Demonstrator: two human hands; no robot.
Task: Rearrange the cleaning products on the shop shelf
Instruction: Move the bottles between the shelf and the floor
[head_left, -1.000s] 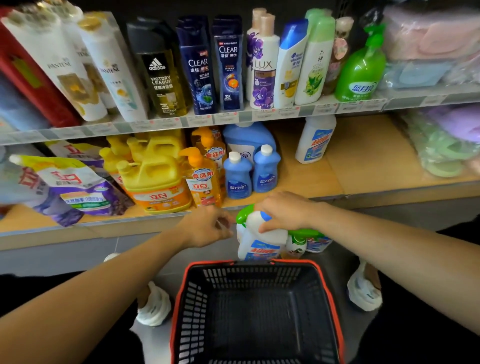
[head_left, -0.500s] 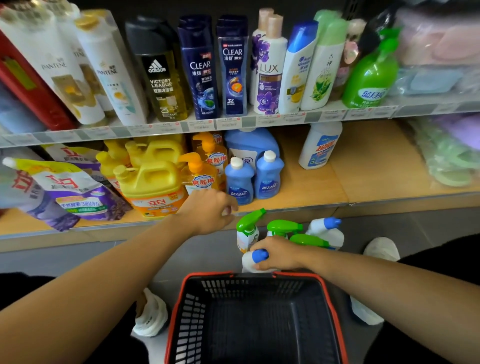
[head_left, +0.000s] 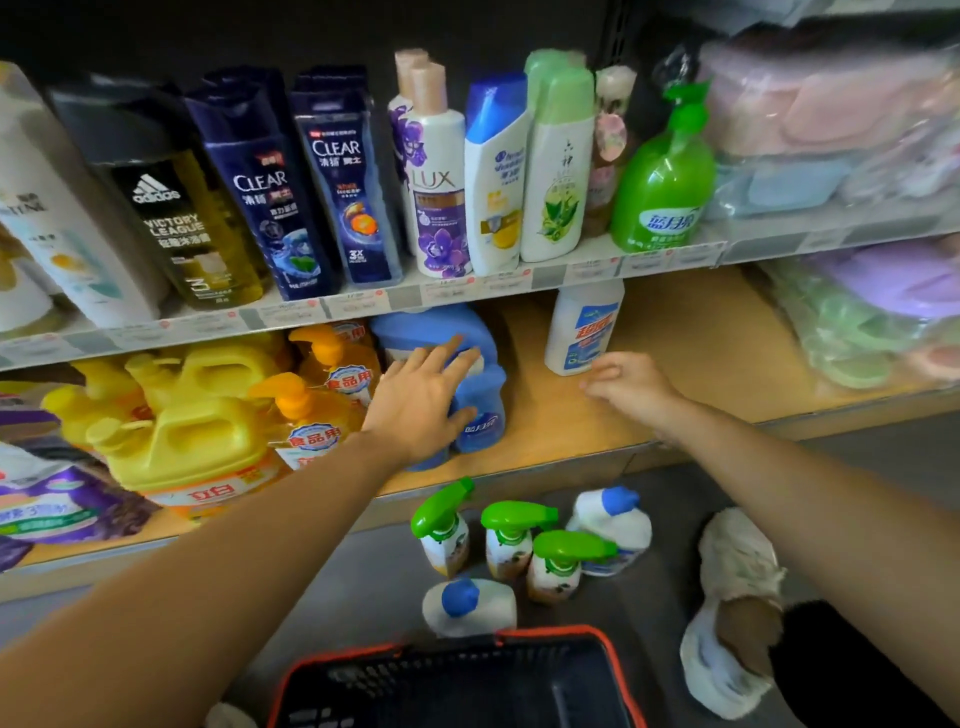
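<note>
The left hand (head_left: 415, 405), fingers spread, rests on upright small blue plastic bottles (head_left: 480, 410) near the wooden lower shelf's (head_left: 561, 415) front edge, partly hiding them. The right hand (head_left: 631, 387), fingers loosely curled and empty, hovers beside a white upright bottle (head_left: 582, 327).

Two small blue bottles (head_left: 480, 410) are stood upright on the wooden lower shelf (head_left: 691, 338), partly covered. A white bottle with a blue label (head_left: 582, 327) is stood further back. On the floor, three green-trigger spray bottles (head_left: 511, 540) and two white blue-capped bottles (head_left: 470, 605) are grouped together
</note>
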